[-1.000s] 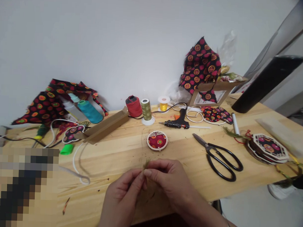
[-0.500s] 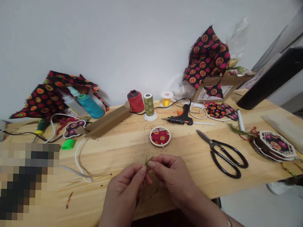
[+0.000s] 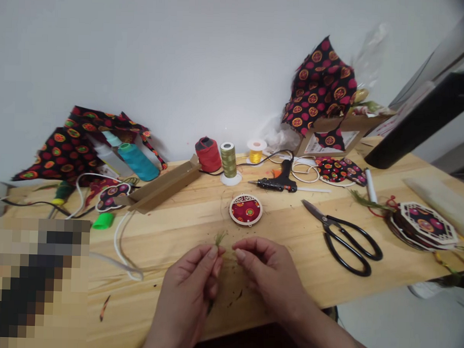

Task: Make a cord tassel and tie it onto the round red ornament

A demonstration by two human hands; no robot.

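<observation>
Between thumb and fingertips, my left hand [image 3: 192, 282] pinches a small tuft of green thread [image 3: 219, 239], its frayed ends pointing up. A short gap to the right, my right hand [image 3: 272, 274] has its thumb and forefinger drawn together; whatever may be between them is too small to see. Just beyond both hands lies a round wooden-rimmed pendant [image 3: 246, 210] with red patterned fabric inside. To the right, black-handled scissors [image 3: 342, 239] lie with blades slightly apart, tips away from me.
A black glue gun [image 3: 275, 183], an olive thread spool [image 3: 228, 161], a red thread cone [image 3: 209, 155] and a yellow spool [image 3: 256, 153] stand behind. A cardboard tray [image 3: 165, 189] and green cap [image 3: 103, 221] sit left. Stacked fabric-filled frames [image 3: 422, 226] lie right.
My hands have come apart. The left has shifted slightly left with the green thread tuft, and the right has drawn away from it to the right.
</observation>
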